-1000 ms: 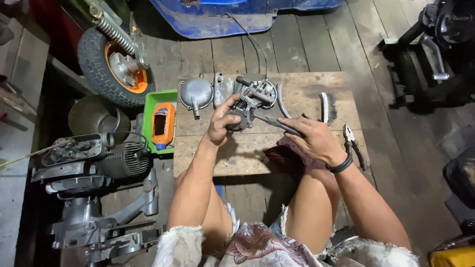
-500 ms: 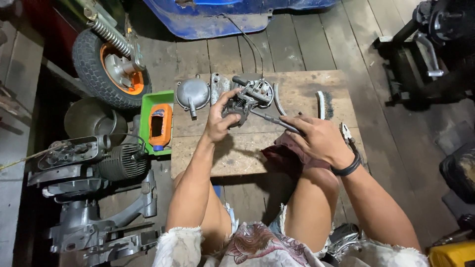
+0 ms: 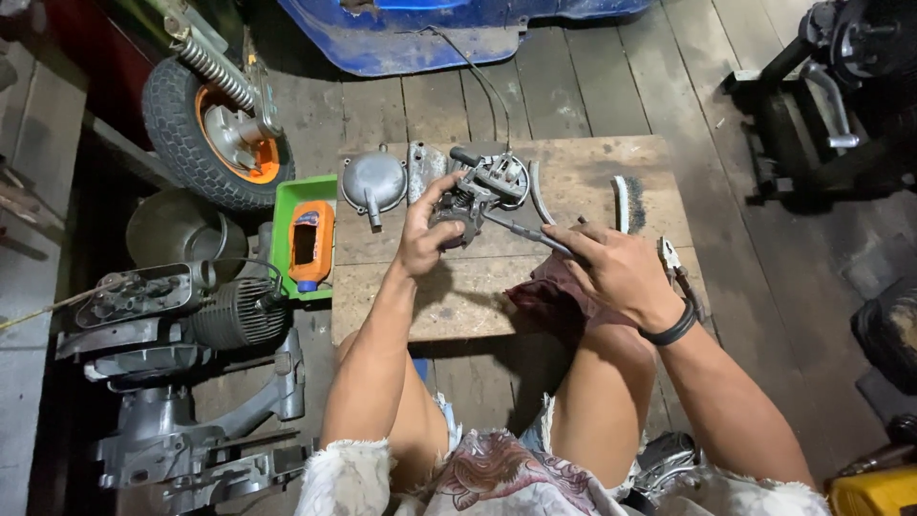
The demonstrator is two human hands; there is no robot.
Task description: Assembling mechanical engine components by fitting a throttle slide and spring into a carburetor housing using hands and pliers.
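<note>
1. Left of the wooden board (image 3: 611,167): green tray (image 3: 283,218) with an orange bottle (image 3: 310,244) in it, unmoved since a second ago.
2. On the board's far middle: left hand (image 3: 427,232) has crept slightly left, fingers curled shut on the grey engine part (image 3: 470,196), steadying it.
3. Just right of that part: right hand (image 3: 621,272), fingers closed around a slim metal tool (image 3: 523,232), its tip still set against the part.
4. Near the board's right edge: pliers (image 3: 673,263) lie untouched.
5. Judgement: little has changed; the work on the part continues.

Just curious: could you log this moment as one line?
left hand: grips metal part | right hand: holds tool to part | on board
</note>
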